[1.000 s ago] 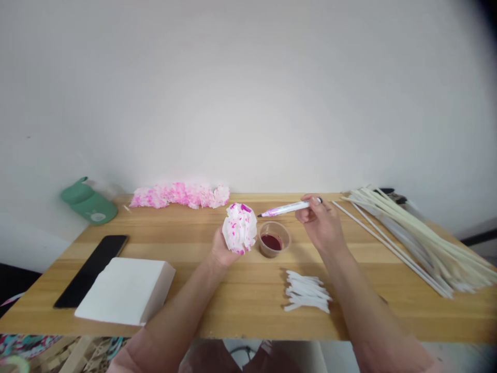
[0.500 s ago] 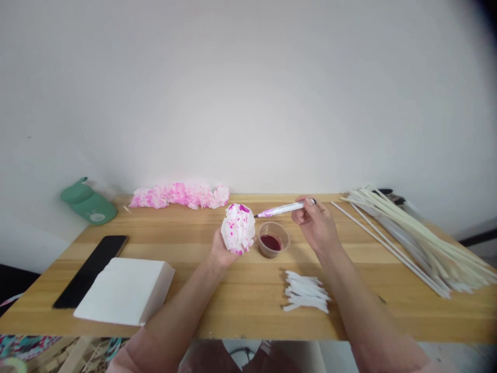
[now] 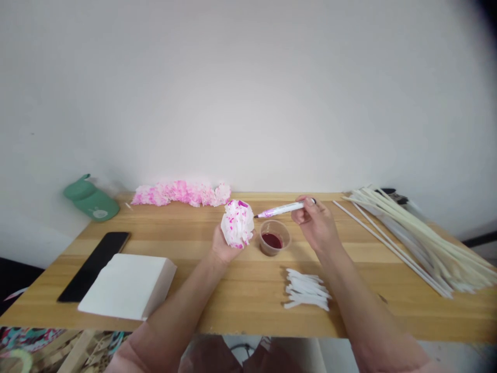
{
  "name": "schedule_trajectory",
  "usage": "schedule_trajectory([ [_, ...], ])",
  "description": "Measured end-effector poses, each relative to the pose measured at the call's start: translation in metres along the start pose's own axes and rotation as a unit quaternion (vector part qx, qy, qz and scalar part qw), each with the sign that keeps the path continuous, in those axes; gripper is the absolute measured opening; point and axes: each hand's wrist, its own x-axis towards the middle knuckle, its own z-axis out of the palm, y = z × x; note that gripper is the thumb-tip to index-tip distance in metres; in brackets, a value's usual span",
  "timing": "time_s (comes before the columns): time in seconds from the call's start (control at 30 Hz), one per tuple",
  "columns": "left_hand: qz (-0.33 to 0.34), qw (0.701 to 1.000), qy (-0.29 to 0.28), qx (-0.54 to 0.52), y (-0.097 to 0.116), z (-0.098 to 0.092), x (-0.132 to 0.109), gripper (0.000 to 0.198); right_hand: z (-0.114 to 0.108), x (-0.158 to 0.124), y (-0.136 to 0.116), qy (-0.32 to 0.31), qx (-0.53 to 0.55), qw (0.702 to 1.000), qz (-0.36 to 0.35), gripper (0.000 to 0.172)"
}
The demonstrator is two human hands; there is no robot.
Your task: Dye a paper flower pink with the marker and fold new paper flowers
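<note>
My left hand (image 3: 224, 247) holds a white paper flower (image 3: 237, 226) splashed with magenta, its ruffled face turned up; most of the fingers are hidden beneath it. In my right hand (image 3: 316, 224) is a white marker-like brush pen (image 3: 286, 208), stained magenta toward its dark tip, which points left at the flower's right edge. Whether the tip touches the paper I cannot tell. Just below the pen stands a clear plastic cup (image 3: 285, 238) with dark red liquid (image 3: 272, 240) in the bottom.
Pink-tinted paper flowers (image 3: 180, 192) line the wall. A green bottle (image 3: 92, 199), black phone (image 3: 95, 267) and stack of white paper (image 3: 126, 285) occupy the left. Twisted white strips (image 3: 306, 289) lie near my right forearm. Long pale sticks (image 3: 419, 233) spread across the right side of the table (image 3: 240, 300).
The view has shifted slightly. The flower has tilted a little in my left hand, while the pen stays at nearly the same spot beside it.
</note>
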Motion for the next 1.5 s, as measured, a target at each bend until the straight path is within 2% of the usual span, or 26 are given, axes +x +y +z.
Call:
schedule_trajectory([
  [0.27,-0.007,1.0,-0.01,0.016,0.0,-0.001,0.0,0.03,0.001,-0.001,0.003,-0.003,0.001,1.0,0.009,0.024],
  [0.47,-0.01,1.0,0.011,0.007,0.001,0.0,0.0,0.03,-0.002,-0.001,0.001,0.002,0.023,1.0,-0.003,0.023],
  [0.63,0.003,1.0,-0.003,0.003,0.001,-0.001,0.001,0.027,-0.003,0.0,0.002,0.0,0.023,1.0,0.0,0.022],
  [0.97,0.044,0.996,0.068,0.041,0.001,0.012,-0.001,0.03,-0.001,-0.002,0.0,0.014,0.011,1.0,-0.011,0.023],
  [1.5,0.045,0.996,0.054,0.061,0.0,0.01,-0.001,0.035,0.003,-0.004,-0.002,0.025,-0.029,0.999,-0.03,0.028],
])
